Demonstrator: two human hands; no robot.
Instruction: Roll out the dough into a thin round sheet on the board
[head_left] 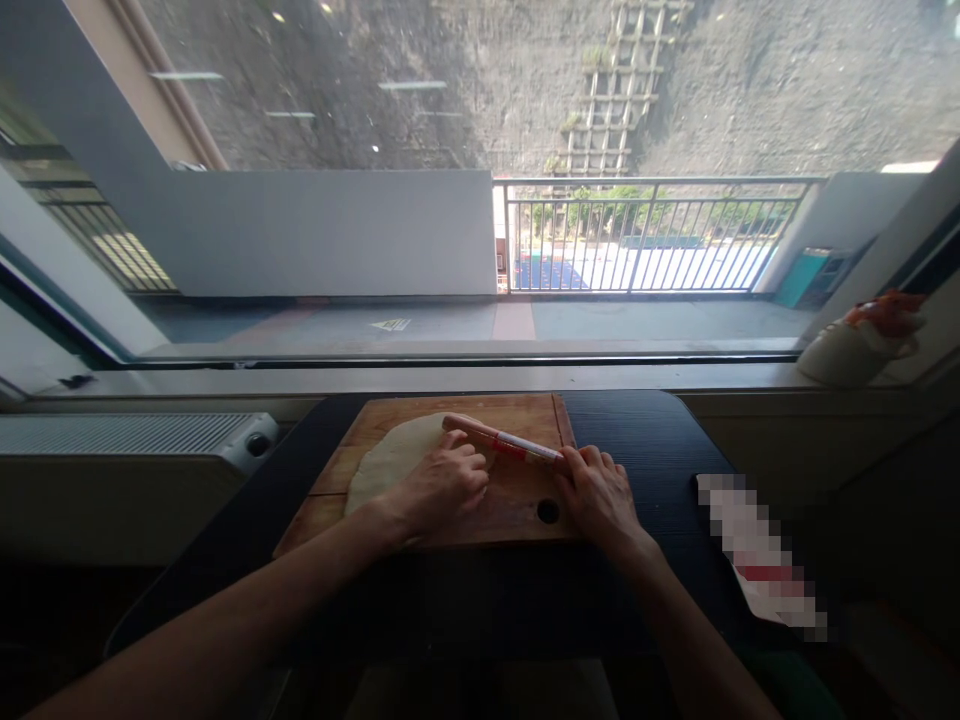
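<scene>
A flat sheet of pale dough [397, 455] lies on a wooden cutting board [517, 520]. My right hand [600, 495] is wrapped round the right end of a wooden rolling pin [517, 443], which carries a red and white label. The pin slants over the dough's right edge, its far end up and to the left. My left hand [446, 475] rests over the right part of the dough, just below the pin's left end. Its fingers are curled in; whether they pinch the dough is hidden.
The board stands on a black table [630, 430] by a large window. A blurred-out flat object [757, 555] lies at the table's right edge. To the left is a white radiator [135, 435]; a light-coloured pot [847, 350] sits on the sill at right.
</scene>
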